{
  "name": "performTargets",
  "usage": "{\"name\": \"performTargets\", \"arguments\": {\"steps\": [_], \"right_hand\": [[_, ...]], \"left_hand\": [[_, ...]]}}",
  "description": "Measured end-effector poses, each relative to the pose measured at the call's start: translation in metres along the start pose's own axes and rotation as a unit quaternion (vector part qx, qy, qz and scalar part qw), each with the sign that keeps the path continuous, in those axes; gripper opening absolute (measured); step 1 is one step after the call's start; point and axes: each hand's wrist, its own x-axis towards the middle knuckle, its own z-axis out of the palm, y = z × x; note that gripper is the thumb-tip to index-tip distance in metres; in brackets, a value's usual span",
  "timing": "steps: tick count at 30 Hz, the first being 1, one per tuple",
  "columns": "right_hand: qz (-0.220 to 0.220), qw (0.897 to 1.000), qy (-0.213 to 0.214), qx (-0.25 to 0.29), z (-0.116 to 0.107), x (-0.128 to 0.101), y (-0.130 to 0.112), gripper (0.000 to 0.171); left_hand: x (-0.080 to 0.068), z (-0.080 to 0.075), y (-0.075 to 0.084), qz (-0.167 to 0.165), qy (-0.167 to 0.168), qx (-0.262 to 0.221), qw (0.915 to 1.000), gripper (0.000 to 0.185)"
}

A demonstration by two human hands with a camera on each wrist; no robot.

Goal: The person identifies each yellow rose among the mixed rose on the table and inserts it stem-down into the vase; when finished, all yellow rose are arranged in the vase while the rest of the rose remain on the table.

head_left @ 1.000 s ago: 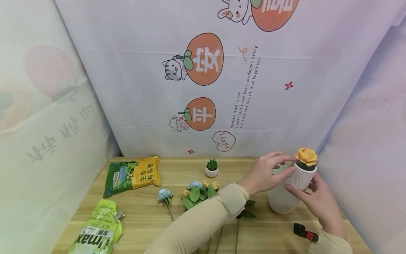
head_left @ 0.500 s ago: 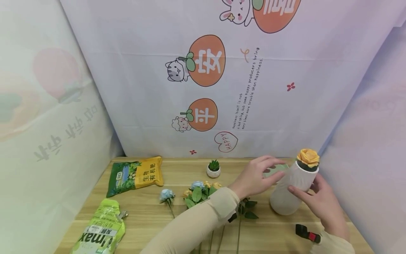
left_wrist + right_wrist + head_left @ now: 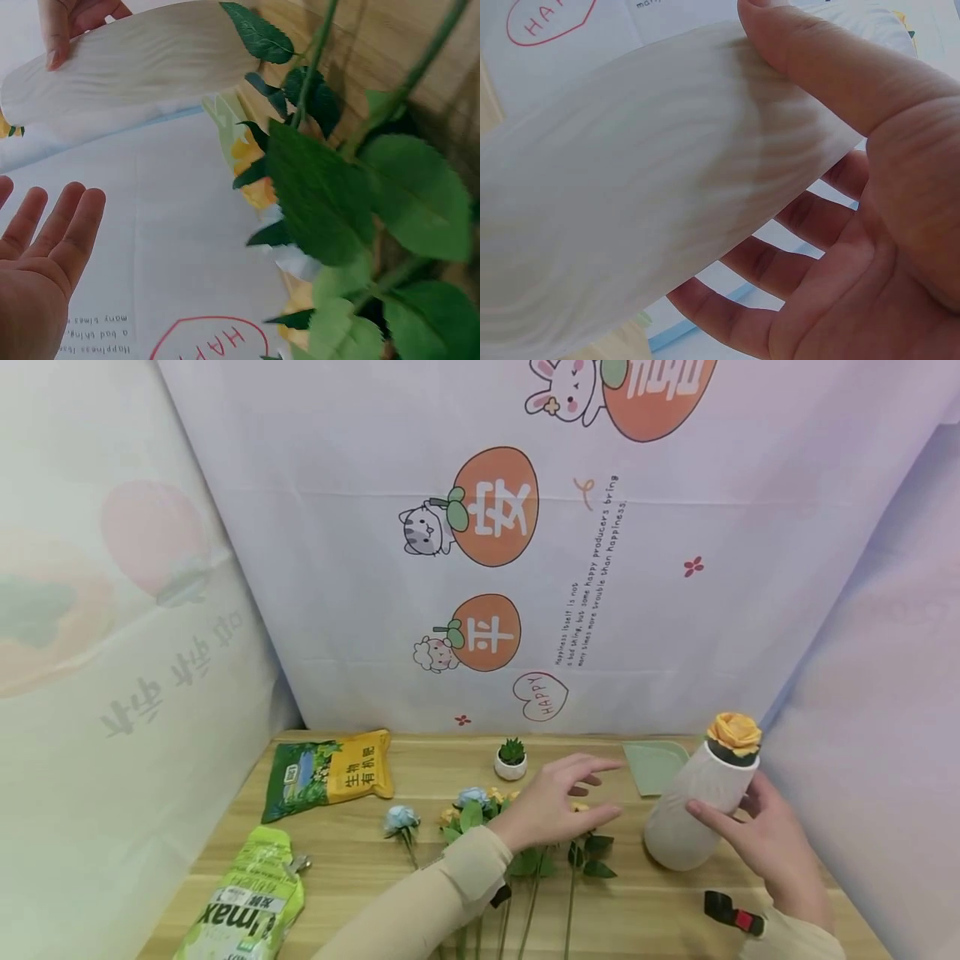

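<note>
The right hand (image 3: 776, 843) gripped the tilted white vase (image 3: 693, 814), holding an orange rose (image 3: 734, 732), near the tabletop's (image 3: 360, 868) right edge. The left hand (image 3: 555, 802) hovered with fingers spread, holding nothing, over the loose flowers (image 3: 480, 810) at mid-table.

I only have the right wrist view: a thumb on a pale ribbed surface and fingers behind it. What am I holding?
Observer: The right hand grips a white ribbed vase standing on the wooden table, tilted slightly.
Operator: Anything in the vase?
Observer: An orange rose sits in its mouth.
Operator: Where is the other hand?
Observer: The left hand hovers open, apart from the vase, above a bunch of artificial flowers lying on the table.
Operator: Anything near my wrist?
Observer: A small black and red tool lies beside it.
</note>
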Motion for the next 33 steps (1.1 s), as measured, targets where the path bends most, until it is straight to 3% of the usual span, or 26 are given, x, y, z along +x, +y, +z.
{"name": "performTargets", "arguments": {"steps": [5, 15, 22, 28, 33], "right_hand": [[-0.006, 1.0, 0.003, -0.005, 0.0, 0.001, 0.001, 0.096], [-0.013, 1.0, 0.005, -0.025, 0.0, 0.006, 0.003, 0.092], [-0.013, 1.0, 0.008, -0.023, -0.001, 0.006, 0.004, 0.089], [-0.01, 1.0, 0.006, -0.025, -0.001, 0.005, 0.003, 0.091], [-0.011, 1.0, 0.006, -0.026, 0.0, 0.005, 0.003, 0.092]], "left_hand": [[-0.025, -0.013, -0.005, -0.021, 0.006, -0.016, 0.9996, 0.062], [-0.089, -0.046, -0.018, -0.078, 0.036, -0.023, 0.996, 0.073], [-0.127, -0.055, -0.023, -0.102, 0.059, -0.017, 0.9929, 0.078], [-0.151, -0.061, -0.026, -0.147, 0.102, -0.031, 0.9833, 0.077], [-0.17, -0.062, -0.033, -0.176, 0.11, -0.03, 0.9778, 0.076]]}}
